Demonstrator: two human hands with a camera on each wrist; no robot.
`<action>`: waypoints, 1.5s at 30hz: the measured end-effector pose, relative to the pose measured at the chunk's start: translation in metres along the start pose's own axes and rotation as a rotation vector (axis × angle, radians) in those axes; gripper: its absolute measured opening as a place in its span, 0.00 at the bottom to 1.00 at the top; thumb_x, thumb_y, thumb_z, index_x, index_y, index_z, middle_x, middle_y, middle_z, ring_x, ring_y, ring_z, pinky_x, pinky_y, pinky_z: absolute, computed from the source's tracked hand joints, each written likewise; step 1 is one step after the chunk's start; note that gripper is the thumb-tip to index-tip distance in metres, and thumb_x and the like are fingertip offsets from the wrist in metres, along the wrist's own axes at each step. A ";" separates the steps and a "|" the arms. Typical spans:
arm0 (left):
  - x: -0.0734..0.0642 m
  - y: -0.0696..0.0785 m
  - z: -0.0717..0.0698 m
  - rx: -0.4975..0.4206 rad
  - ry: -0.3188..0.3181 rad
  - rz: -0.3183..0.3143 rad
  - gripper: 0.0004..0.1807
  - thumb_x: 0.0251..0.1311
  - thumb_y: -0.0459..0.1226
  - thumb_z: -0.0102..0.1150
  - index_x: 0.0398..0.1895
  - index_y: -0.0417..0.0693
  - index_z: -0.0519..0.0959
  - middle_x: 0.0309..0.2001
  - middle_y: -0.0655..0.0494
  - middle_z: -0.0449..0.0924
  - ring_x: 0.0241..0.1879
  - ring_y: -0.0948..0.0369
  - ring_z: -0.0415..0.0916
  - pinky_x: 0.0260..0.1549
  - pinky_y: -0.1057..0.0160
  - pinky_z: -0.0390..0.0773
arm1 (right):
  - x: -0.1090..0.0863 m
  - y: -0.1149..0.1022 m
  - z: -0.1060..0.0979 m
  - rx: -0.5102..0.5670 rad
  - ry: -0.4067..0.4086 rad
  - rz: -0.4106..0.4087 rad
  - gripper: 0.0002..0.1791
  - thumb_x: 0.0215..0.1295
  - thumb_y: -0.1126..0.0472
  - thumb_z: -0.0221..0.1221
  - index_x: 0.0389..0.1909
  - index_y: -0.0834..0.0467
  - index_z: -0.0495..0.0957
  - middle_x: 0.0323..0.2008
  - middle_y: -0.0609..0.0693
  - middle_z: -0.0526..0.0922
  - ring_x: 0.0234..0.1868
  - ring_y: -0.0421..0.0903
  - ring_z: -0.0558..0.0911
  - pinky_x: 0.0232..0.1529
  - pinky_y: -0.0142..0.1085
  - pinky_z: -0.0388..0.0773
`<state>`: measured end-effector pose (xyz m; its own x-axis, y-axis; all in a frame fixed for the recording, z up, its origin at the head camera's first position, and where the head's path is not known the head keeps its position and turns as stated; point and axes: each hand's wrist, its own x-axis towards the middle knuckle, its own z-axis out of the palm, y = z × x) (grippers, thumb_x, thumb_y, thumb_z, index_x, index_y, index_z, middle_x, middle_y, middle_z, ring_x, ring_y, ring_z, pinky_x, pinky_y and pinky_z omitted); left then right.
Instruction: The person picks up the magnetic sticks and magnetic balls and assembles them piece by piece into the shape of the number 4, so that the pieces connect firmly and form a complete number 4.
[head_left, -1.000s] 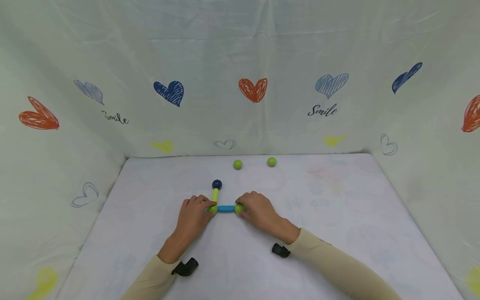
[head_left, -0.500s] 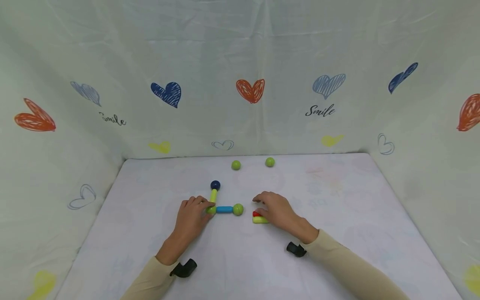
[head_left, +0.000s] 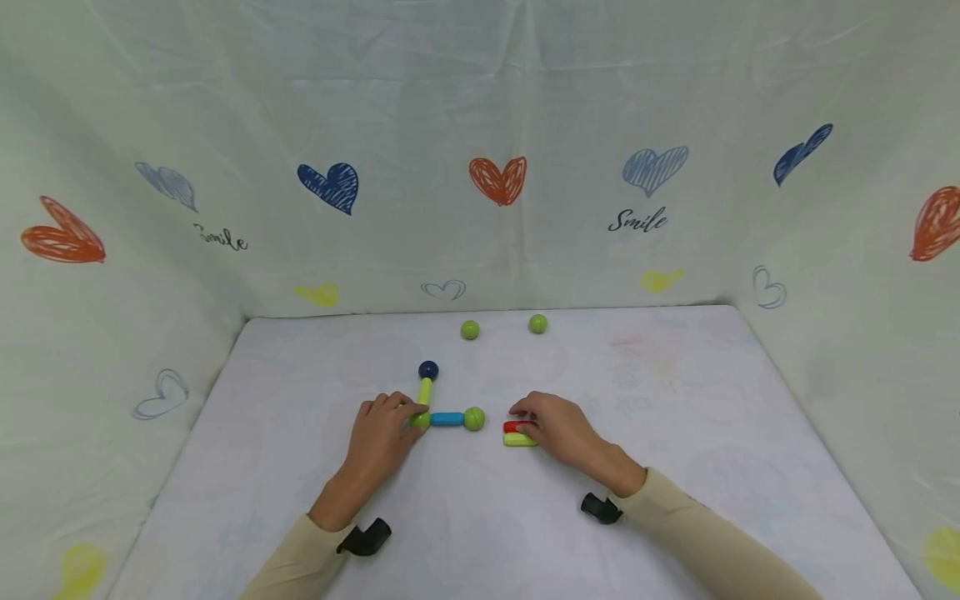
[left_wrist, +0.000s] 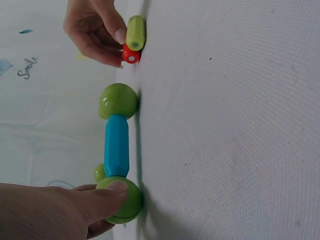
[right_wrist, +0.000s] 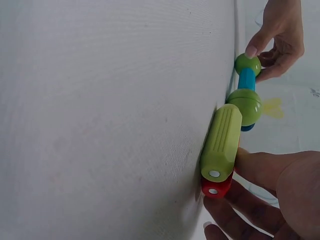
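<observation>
At the left of the white table (head_left: 285,467), the left hand (head_left: 382,437) pinches the green corner ball (head_left: 420,420) of an L-shaped toy, thumb and fingertips curled round it; the left wrist view shows the thumb (left_wrist: 107,192) pressed on that ball, so the hold has not let go since a second ago. From this ball a yellow-green rod (head_left: 425,390) runs away from the person to a dark blue ball (head_left: 428,369), and a blue rod (head_left: 447,419) runs rightward to a second green ball (head_left: 473,418). That end ball now lies free: a second ago the right hand was on it, and half a second ago that hand had already come off and shifted to the right. Further right, just beside the free ball but apart from it, a red rod (head_left: 514,427) and a lime rod (head_left: 517,439) lie side by side on the table, touching each other. The right hand (head_left: 558,429) has its fingers curled over them; the right wrist view shows fingers (right_wrist: 260,167) against the red and lime rods, pinching the pair. So the work seems to have passed from the finished blue span to these loose rods, with the toy steadied at its corner. At the far edge of the table, well apart, sit two more green balls (head_left: 469,330), (head_left: 537,323).
</observation>
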<state>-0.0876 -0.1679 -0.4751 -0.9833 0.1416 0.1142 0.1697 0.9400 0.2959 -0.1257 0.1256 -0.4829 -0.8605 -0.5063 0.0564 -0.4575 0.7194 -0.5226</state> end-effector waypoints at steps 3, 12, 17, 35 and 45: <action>0.000 0.000 0.000 0.000 -0.004 -0.007 0.18 0.58 0.36 0.78 0.52 0.49 0.90 0.48 0.51 0.85 0.51 0.50 0.79 0.55 0.45 0.75 | 0.000 0.000 0.000 0.005 -0.005 -0.010 0.12 0.65 0.66 0.72 0.49 0.57 0.88 0.38 0.44 0.87 0.38 0.42 0.83 0.43 0.37 0.81; 0.001 -0.001 0.000 -0.006 -0.008 -0.003 0.18 0.58 0.36 0.79 0.52 0.49 0.90 0.48 0.51 0.85 0.50 0.50 0.79 0.54 0.46 0.76 | 0.003 0.000 -0.001 -0.001 -0.028 -0.048 0.11 0.65 0.67 0.72 0.47 0.55 0.89 0.38 0.43 0.86 0.38 0.41 0.83 0.41 0.35 0.81; 0.001 -0.002 0.002 -0.015 0.016 0.010 0.17 0.57 0.35 0.79 0.51 0.49 0.90 0.47 0.51 0.85 0.49 0.50 0.79 0.52 0.47 0.76 | 0.005 0.000 -0.001 -0.005 -0.043 -0.051 0.11 0.66 0.66 0.72 0.48 0.56 0.89 0.39 0.45 0.86 0.39 0.42 0.83 0.41 0.36 0.81; 0.000 0.001 -0.001 -0.038 -0.006 -0.023 0.17 0.58 0.34 0.78 0.52 0.48 0.90 0.48 0.50 0.85 0.50 0.50 0.80 0.51 0.47 0.76 | 0.020 0.004 -0.007 0.178 0.033 0.000 0.20 0.69 0.74 0.65 0.60 0.61 0.85 0.41 0.52 0.84 0.43 0.48 0.84 0.48 0.43 0.84; 0.000 0.001 0.000 -0.047 0.002 -0.019 0.17 0.58 0.33 0.78 0.52 0.47 0.90 0.48 0.49 0.85 0.50 0.49 0.80 0.50 0.47 0.76 | 0.039 -0.002 0.000 0.405 0.066 0.101 0.18 0.69 0.73 0.65 0.59 0.63 0.83 0.46 0.57 0.86 0.43 0.50 0.86 0.44 0.38 0.85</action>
<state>-0.0873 -0.1673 -0.4753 -0.9863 0.1227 0.1101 0.1536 0.9268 0.3427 -0.1588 0.1048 -0.4795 -0.9150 -0.4019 0.0355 -0.2567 0.5120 -0.8197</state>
